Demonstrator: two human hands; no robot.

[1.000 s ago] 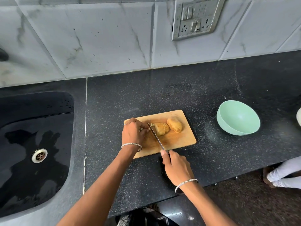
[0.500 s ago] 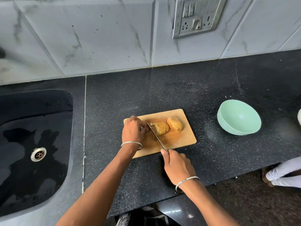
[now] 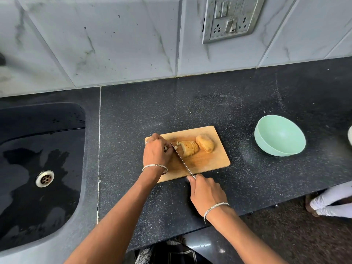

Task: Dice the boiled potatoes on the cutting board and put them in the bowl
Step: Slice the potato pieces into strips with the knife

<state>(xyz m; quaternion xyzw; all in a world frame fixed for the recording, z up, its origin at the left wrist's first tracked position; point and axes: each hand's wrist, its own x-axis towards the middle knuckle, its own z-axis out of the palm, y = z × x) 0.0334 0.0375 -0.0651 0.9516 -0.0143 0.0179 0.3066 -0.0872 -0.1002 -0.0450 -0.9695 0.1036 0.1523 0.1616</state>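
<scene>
Positioned mid-board on the wooden cutting board point(image 3: 209, 164): one boiled potato point(image 3: 189, 149) cut into slices, with a second, uncut potato point(image 3: 205, 146) just beside it on the right. Just left of the slices: a few pale cut pieces point(image 3: 175, 147), pinned under the curled fingers point(image 3: 167, 144) of the left hand point(image 3: 155, 153). Right hand point(image 3: 206, 191) clenched round the handle of the knife point(image 3: 182, 161), blade down beside those pieces. Judged early: dicing barely begun, mint-green bowl point(image 3: 266, 149) well apart on the tabletop point(image 3: 133, 115), nothing visible inside, transfer not yet done.
</scene>
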